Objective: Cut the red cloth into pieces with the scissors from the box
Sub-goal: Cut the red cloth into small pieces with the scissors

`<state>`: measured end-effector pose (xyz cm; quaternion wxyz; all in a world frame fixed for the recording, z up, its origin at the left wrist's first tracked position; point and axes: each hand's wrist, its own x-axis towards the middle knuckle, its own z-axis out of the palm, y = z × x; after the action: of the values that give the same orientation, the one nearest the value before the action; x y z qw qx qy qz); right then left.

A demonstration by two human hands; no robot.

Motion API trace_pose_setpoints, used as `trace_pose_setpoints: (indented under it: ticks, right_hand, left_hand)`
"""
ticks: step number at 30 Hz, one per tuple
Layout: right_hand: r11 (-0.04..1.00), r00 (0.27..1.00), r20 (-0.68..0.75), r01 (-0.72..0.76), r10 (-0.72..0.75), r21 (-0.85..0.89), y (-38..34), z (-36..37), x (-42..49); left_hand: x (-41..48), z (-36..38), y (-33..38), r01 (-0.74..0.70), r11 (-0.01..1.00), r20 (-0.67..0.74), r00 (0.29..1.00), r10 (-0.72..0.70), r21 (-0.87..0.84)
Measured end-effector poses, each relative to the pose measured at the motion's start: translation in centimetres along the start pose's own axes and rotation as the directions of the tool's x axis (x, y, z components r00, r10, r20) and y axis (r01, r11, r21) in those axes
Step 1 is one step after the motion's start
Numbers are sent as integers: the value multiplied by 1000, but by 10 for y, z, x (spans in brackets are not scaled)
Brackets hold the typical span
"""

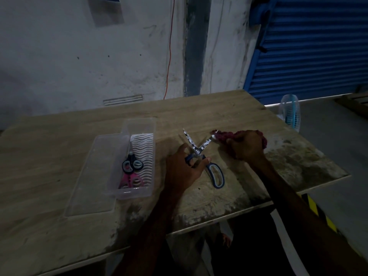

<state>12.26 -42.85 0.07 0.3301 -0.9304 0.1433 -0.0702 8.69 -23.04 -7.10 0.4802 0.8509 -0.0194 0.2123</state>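
Note:
My left hand (184, 168) grips one blue handle of the patterned scissors (199, 148), whose blades are spread wide in an X on the wooden table (59, 162). The other handle loop lies free on the table toward me. The right blade tip touches the end of the bunched red cloth (222, 135). My right hand (247, 147) is closed around that cloth, just right of the scissors. The clear plastic box (137, 156) stands to the left, holding a black pair of scissors (131, 165) and a pink pair of scissors (130, 181).
The box's clear lid (93, 176) lies flat beside the box on its left. The table's front edge runs diagonally near my arms, its right corner close by. A small blue fan (290, 112) stands beyond the table's right side. A blue shutter and white wall are behind.

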Motion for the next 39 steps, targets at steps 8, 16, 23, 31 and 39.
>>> trace_pose_setpoints:
  ticks: [8, 16, 23, 31, 39]
  right_hand:
    - [937, 984, 15, -176, 180, 302, -17, 7, -12]
    - [800, 935, 335, -290, 119, 525, -24, 23, -25]
    - [679, 902, 424, -362, 82, 639, -25, 23, -37]
    - [582, 890, 454, -342, -52, 737, -14, 18, -36]
    - [671, 846, 527, -347, -78, 656, -9, 16, -28]
  left_hand:
    - [-2, -1, 3, 45, 994, 35, 999, -42, -98]
    - [-2, -2, 3, 40, 999, 39, 998, -39, -15]
    - [-1, -3, 6, 68, 997, 61, 996, -69, 21]
    - [-2, -4, 9, 93, 996, 68, 993, -93, -4]
    - [-2, 3, 0, 101, 992, 69, 993, -96, -76]
